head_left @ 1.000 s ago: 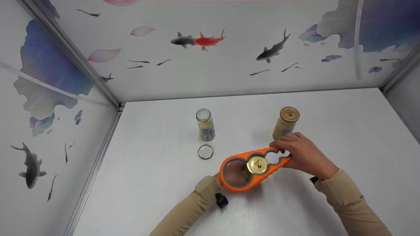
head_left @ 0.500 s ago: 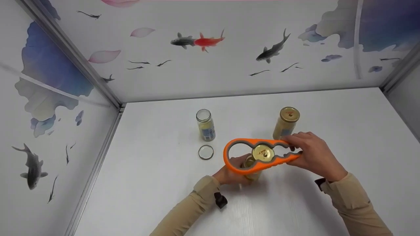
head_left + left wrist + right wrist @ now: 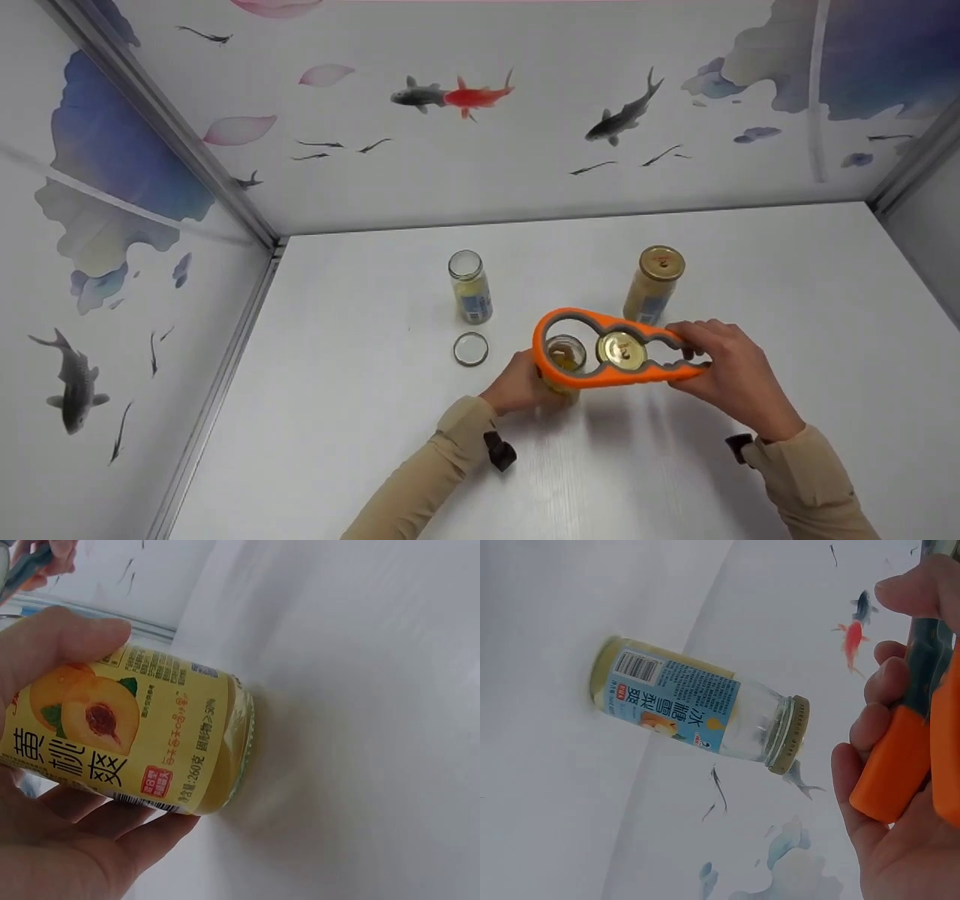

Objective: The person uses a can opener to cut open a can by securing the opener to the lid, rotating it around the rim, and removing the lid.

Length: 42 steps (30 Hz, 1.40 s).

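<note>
My left hand (image 3: 517, 384) grips an uncovered glass jar (image 3: 566, 354) of yellow peaches. Its yellow label (image 3: 169, 712) fills much of the left wrist view, where thumb and fingers wrap the jar near its base. My right hand (image 3: 739, 379) holds the handles of an orange jar opener (image 3: 664, 372) with grey inner grips. A gold lid (image 3: 622, 350) sits clamped in the opener's middle opening, apart from the jar. The opener's large ring hangs over the jar's mouth and partly hides it.
Behind the right hand stands a jar with a gold lid (image 3: 661, 264) and a blue label (image 3: 671, 694). An uncovered jar (image 3: 471, 292) stands further left, and a loose lid (image 3: 470, 349) lies before it. Printed walls border the white table (image 3: 337, 315).
My right hand has moved right with the opener, carrying the gold lid off the left hand's jar. That jar's open mouth now shows. The left hand still holds the jar.
</note>
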Each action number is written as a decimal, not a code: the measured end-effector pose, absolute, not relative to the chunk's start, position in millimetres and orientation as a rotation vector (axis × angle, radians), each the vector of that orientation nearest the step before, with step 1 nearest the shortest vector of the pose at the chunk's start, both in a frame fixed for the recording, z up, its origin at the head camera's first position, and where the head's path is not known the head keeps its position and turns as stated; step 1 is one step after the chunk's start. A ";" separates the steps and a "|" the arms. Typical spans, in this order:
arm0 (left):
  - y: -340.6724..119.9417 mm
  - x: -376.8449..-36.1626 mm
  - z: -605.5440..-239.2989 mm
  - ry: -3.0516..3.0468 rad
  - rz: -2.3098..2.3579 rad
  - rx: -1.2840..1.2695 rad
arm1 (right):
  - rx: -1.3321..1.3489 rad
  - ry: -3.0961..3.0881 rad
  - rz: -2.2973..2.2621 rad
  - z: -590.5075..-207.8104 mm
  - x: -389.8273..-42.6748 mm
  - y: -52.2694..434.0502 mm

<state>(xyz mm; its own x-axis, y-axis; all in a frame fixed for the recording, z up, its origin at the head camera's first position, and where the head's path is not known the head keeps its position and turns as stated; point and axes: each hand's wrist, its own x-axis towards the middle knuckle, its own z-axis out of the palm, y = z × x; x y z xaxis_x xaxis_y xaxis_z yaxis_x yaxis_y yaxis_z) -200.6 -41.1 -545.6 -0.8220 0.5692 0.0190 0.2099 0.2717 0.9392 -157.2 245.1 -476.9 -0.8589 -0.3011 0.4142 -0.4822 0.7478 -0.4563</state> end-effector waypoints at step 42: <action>-39.6 -276.0 -545.6 2.335 1.514 0.392 | 0.377 -2.950 0.832 -512.4 -128.5 241.3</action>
<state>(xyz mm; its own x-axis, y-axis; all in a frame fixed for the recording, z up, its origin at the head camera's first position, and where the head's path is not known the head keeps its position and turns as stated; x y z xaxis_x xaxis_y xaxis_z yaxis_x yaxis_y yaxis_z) -276.0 -39.6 -545.6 -0.9077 0.4008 -0.1244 0.0500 0.3975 0.9162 -128.5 241.3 -512.4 -0.9688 -0.2189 0.1164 -0.2474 0.8252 -0.5078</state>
